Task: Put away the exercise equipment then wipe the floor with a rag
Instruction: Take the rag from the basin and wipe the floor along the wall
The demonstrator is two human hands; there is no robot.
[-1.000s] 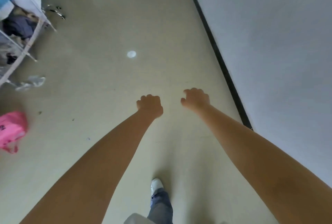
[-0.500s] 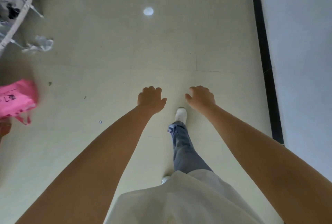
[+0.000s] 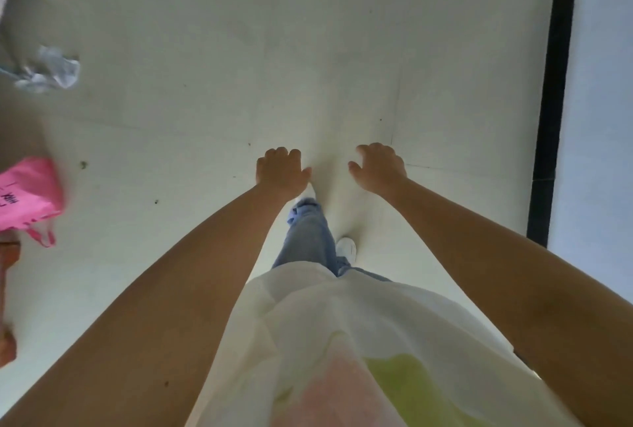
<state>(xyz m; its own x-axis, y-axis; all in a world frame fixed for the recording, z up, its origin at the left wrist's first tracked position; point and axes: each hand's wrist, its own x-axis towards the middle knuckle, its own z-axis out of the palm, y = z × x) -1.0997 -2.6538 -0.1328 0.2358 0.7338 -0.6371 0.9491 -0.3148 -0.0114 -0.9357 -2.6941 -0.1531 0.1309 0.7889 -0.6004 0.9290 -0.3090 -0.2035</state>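
Floor [image 3: 205, 49] pale, speckled, black baseboard [image 3: 555, 84] along the right wall [image 3: 603, 84].

Both bare arms reach forward, left hand [image 3: 281, 169] and right hand [image 3: 378, 166] loosely curled, holding nothing.

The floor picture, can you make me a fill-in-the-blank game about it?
1. The plastic bag lying on the floor is ____.
2. The left hand and right hand are holding ____.
3. The person's shoe is ____.
4. The strip along the bottom of the wall is ____.

Missing words: pink; nothing; white; black
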